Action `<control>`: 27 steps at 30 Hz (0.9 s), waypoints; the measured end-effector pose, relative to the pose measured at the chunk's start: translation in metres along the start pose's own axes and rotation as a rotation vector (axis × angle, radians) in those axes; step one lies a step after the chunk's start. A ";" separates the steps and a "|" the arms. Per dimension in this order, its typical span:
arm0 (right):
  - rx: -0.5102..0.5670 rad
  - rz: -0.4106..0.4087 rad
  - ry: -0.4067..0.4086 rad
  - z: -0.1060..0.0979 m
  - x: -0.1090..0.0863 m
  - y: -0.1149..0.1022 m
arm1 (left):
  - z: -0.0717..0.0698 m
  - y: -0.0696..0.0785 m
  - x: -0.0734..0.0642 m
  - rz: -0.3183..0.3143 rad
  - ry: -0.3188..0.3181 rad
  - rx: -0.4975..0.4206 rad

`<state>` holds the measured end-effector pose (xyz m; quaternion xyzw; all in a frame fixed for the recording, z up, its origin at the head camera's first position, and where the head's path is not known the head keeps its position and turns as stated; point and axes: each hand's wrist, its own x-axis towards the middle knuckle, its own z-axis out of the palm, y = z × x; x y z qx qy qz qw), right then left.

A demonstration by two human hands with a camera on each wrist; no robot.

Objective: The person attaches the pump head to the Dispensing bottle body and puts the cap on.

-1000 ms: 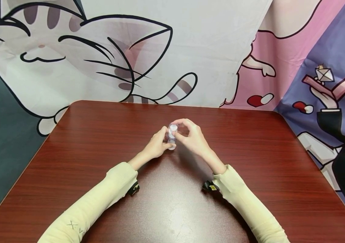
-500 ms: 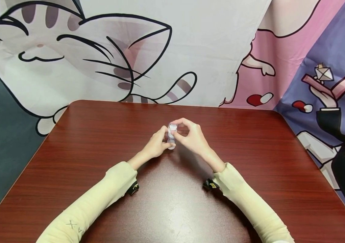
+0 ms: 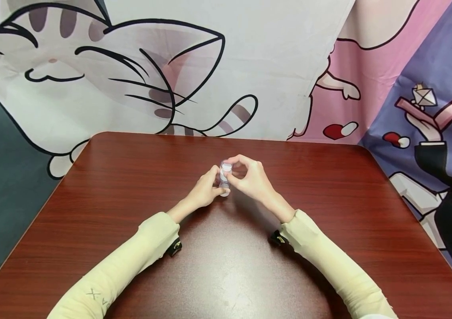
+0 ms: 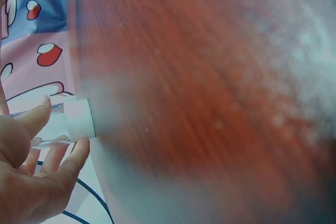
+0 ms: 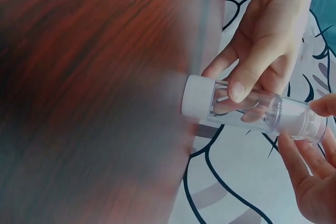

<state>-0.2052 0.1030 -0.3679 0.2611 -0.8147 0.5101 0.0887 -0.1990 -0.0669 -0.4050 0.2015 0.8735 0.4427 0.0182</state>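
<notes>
A small clear plastic bottle with a white base stands upright at the table's far middle. White material shows inside its clear cap. My left hand grips the clear body low down, thumb on the near side and fingers beyond. Higher up, my right hand pinches the cap between thumb and fingers. In the left wrist view the left hand curls round the body, with the white base by its fingertips. Cap and body are together; whether the cap is loose I cannot tell.
The dark red wooden table reaches under both forearms, its far edge just beyond the hands. Behind it hangs a printed cloth with a cartoon cat. Each wrist carries a small black camera.
My right wrist and forearm have shifted slightly up and outward, while the right fingers stay on the cap. The left hand and the bottle look almost unmoved.
</notes>
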 end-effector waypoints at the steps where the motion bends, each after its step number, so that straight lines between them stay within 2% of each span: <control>1: -0.007 -0.009 -0.001 -0.001 0.000 0.001 | 0.000 0.000 0.000 0.002 0.002 0.002; 9: -0.057 -0.056 0.000 0.000 -0.002 0.003 | 0.001 0.001 -0.001 -0.002 -0.001 0.002; 15: -0.056 -0.069 -0.003 0.001 -0.001 0.002 | -0.001 0.000 -0.001 0.017 0.012 0.001; 19: -0.123 -0.090 -0.030 0.002 -0.001 0.000 | -0.001 -0.002 -0.002 0.020 0.024 0.012; 23: -0.201 -0.125 -0.053 0.003 -0.004 0.001 | 0.001 -0.003 -0.002 -0.007 0.022 0.041; 27: -0.208 -0.110 -0.070 0.004 -0.006 0.001 | 0.002 -0.003 -0.005 -0.035 0.003 0.076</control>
